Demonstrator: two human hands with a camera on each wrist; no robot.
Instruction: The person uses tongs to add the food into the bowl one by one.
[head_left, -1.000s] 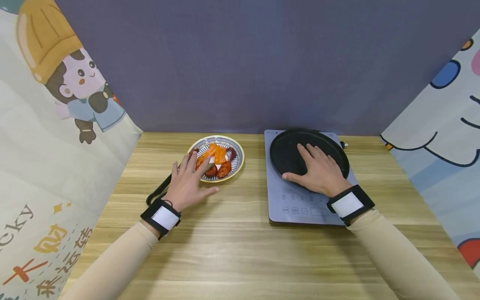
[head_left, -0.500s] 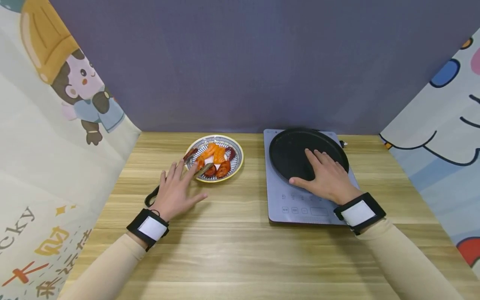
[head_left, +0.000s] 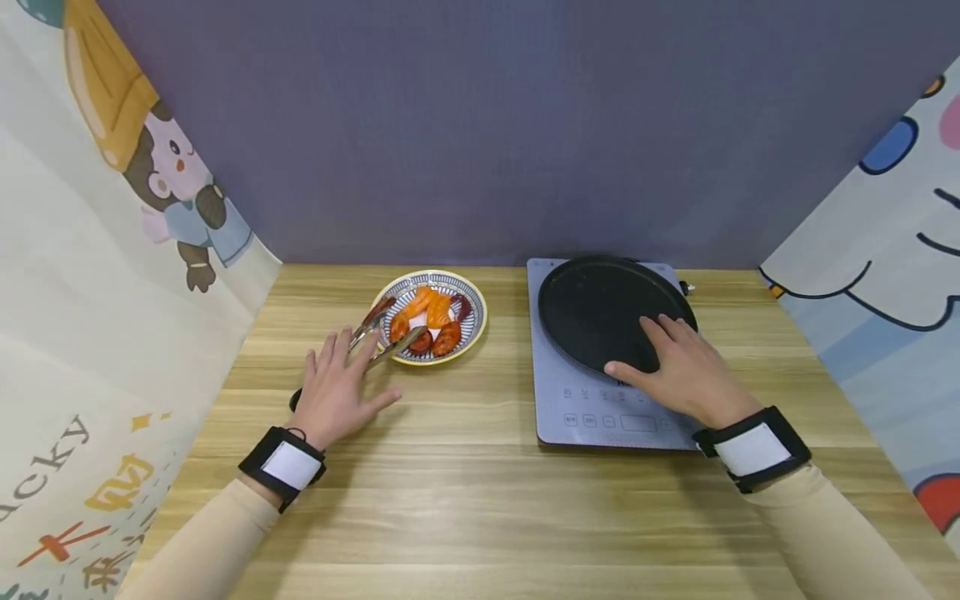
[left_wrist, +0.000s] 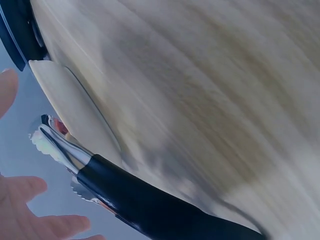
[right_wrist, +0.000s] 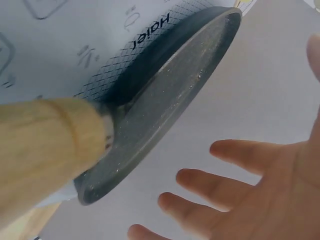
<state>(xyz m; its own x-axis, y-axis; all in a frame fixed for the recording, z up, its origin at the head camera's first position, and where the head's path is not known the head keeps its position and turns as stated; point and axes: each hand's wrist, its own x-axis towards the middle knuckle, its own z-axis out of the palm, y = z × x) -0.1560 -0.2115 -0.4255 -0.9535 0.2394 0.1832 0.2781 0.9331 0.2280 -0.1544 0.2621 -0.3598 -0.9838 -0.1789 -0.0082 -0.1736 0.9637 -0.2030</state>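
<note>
My left hand [head_left: 333, 400] hovers with spread fingers over a pair of tongs [head_left: 401, 342]. The tongs' black handle [left_wrist: 150, 200] lies under the hand, and their metal arms reach onto a patterned plate [head_left: 483, 321]. Orange and reddish food pieces [head_left: 438, 313] lie on that plate. On the right, a round black frying pan [head_left: 600, 304] sits on a flat induction cooker [head_left: 553, 421]. Over the pan's near right edge is my right hand [head_left: 686, 375], fingers extended and holding nothing. The right wrist view shows the pan's wooden handle [right_wrist: 55, 145] below the hand; from the head it is hidden.
Everything stands on a wood-grain table [head_left: 465, 500]. A grey-blue panel [head_left: 480, 133] rises along its back edge. Printed cloths flank it, with a cartoon figure [head_left: 176, 167] on the left one. A small plug-like piece [head_left: 686, 287] sticks out behind the cooker's right side.
My left hand has drawn back down and left, uncovering more of the tongs and plate. The right hand has slid right and toward me, away from the pan's middle. The objects stay put.
</note>
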